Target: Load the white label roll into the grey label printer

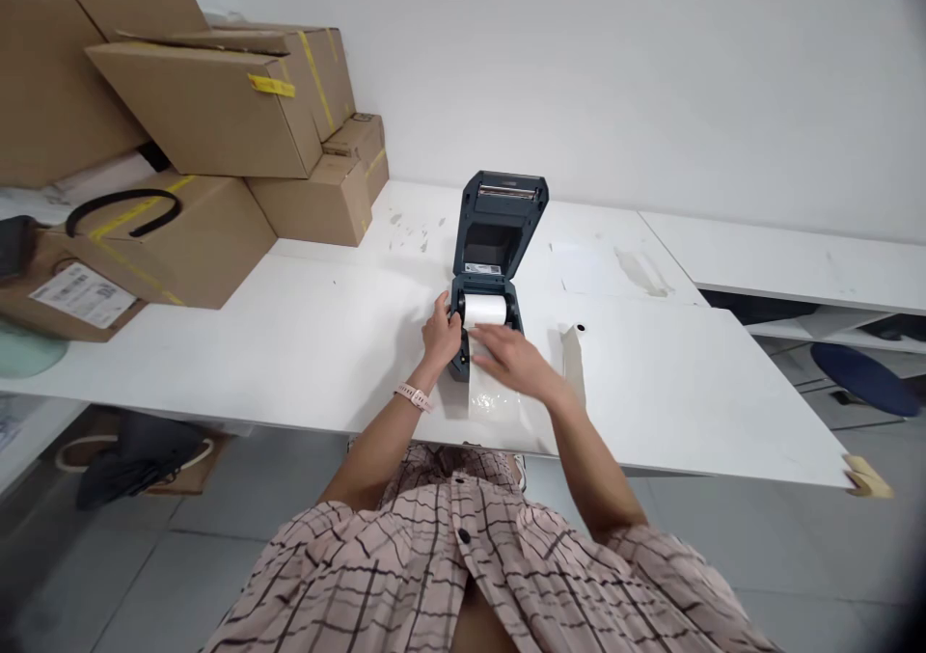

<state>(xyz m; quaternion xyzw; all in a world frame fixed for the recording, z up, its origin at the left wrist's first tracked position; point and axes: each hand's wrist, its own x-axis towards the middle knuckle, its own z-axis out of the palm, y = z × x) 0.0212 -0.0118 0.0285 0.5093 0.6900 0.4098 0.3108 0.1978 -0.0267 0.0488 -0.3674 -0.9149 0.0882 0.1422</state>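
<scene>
A dark grey label printer (499,233) stands on the white table with its lid raised. Inside it sits a white label roll (484,310), and a strip of labels (493,400) runs out of the front toward me, shiny at its lower end. My left hand (440,335) is closed on the printer's left side, close to the roll, its thumb at the inner edge. Across the strip, just in front of the roll, my right hand (512,359) lies with its fingers stretched out and slightly blurred. The fingers cover part of the printer's front.
Right of the printer lies a small roll with a loose paper strip (574,364). Cardboard boxes (217,103) are stacked at the left, with a black band (122,200) on one. The table (694,383) ends close to my body. A blue stool (864,379) stands beyond its right side.
</scene>
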